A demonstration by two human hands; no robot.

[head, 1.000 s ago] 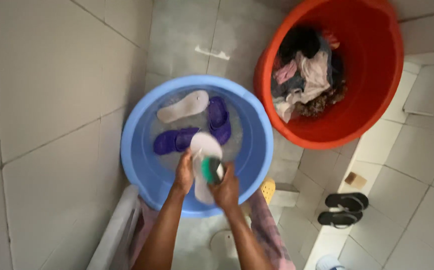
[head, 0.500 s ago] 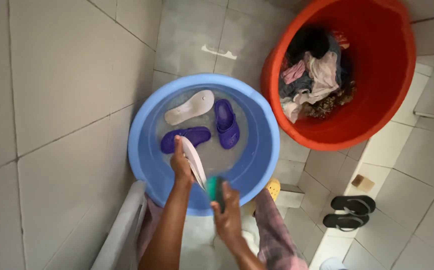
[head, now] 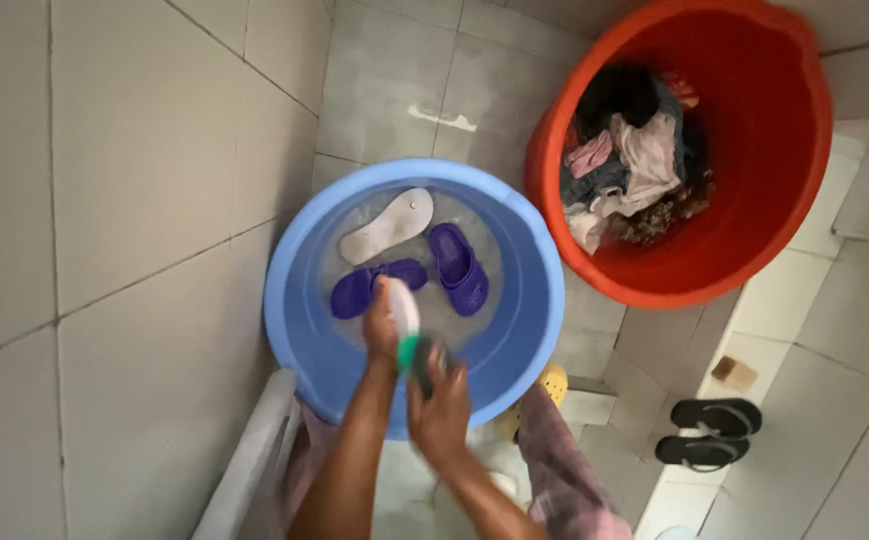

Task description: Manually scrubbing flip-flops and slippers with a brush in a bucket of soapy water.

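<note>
A blue basin [head: 299,300] of water stands on the tiled floor. In it float a white slipper sole [head: 386,227] and two purple clogs [head: 457,268]. My left hand [head: 381,328] grips a second white slipper [head: 402,303] on edge over the basin's near side. My right hand [head: 439,408] presses a green scrubbing sponge [head: 410,352] against that slipper.
A red tub [head: 754,200] with a heap of clothes stands at the upper right. A pair of black sandals [head: 706,432] and a brown soap bar [head: 735,373] lie on the white tiles to the right. A yellow clog [head: 552,381] peeks behind the basin. A tiled wall fills the left.
The slipper went from flat to on edge in my left hand. My right hand with the sponge dropped back, then came up against the slipper again.
</note>
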